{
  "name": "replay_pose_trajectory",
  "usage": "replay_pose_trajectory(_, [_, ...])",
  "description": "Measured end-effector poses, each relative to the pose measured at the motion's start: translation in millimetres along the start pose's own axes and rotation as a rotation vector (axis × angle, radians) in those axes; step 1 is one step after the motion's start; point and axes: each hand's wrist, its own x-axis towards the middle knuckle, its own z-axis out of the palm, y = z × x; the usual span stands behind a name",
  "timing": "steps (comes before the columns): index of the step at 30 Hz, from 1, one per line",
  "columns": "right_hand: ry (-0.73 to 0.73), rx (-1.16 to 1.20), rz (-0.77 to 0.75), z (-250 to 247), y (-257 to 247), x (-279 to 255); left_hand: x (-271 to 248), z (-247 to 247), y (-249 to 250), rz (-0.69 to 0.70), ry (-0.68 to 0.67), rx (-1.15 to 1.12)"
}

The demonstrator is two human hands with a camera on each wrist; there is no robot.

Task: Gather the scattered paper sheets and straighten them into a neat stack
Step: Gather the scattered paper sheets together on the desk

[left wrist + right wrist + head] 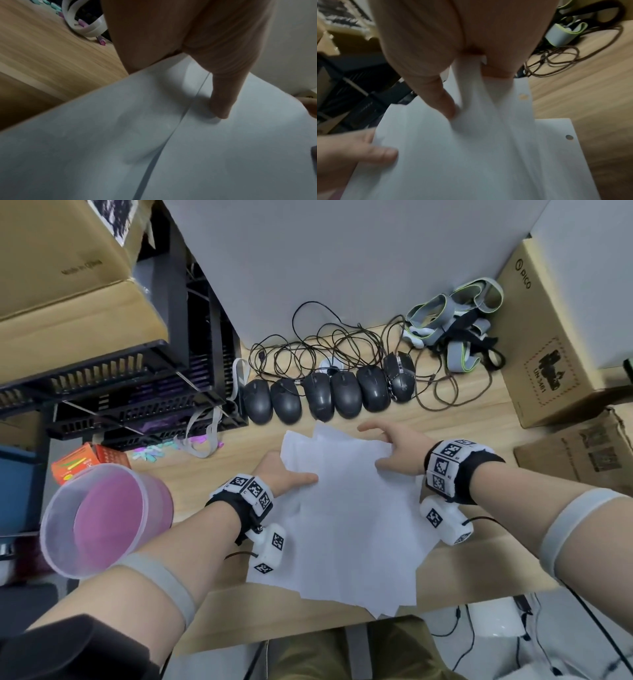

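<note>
Two cardboard boxes (561, 344) wall in the right side of the wooden worktop (472, 419), and black crates (144, 392) close off its left; a row of black mice (325, 397) with tangled cables lines the far side. Bare wood stays open between the mice and the paper, and to the right of it. A clear pink-bottomed tub (102, 518) sits just left of the left forearm.

White paper sheets (349, 508) lie fanned and skewed at the middle of the worktop, their near corners jutting past its front edge. The right wrist view alone shows punched holes along one margin.

At the pile's left edge the left hand (284, 474) pinches the sheets, thumb on top. Across from it, the right hand (394, 450) clamps the far right corner: the right wrist view shows paper bunched between thumb (440, 97) and fingers.
</note>
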Motion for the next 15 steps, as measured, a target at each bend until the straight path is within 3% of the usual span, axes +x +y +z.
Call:
replay_pose_trajectory(4, [0.157, 0.173, 0.178, -11, 8, -1, -3, -10, -3, -0.044, 0.001, -0.078])
replay_pose_trajectory(7, [0.271, 0.482, 0.367, -9, 24, -1, -7, -18, -4, -0.078, 0.047, -0.17])
replay_pose_trajectory(11, [0.046, 0.623, 0.481, 4, 33, -7, -6, -27, -14, -0.15, 0.083, -0.24])
replay_pose_trajectory(15, [-0.091, 0.734, 0.467, 18, 24, -15, 1, -31, -32, -0.209, 0.013, -0.323])
